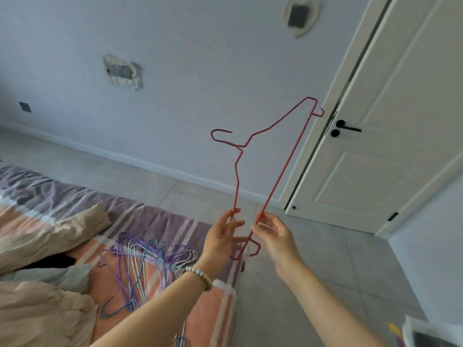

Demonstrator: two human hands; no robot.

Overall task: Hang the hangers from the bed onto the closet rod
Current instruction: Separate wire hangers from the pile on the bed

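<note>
One red hanger (280, 169) is held up beside the bed (175, 221), its wire pinched in the fingers of the left hand (223, 236) and right hand (275, 236); a tangled pile of hangers (147, 259) lies on the bed, no closet rod in sight, so I reckon nearly all remains

Nothing legible anywhere in view: no readable word, number, brand mark or sign. Pale object (434, 333) at the lower right corner, with a yellow slip (393, 328) just beside it, too blurred to tell whether any print is on either.
</note>
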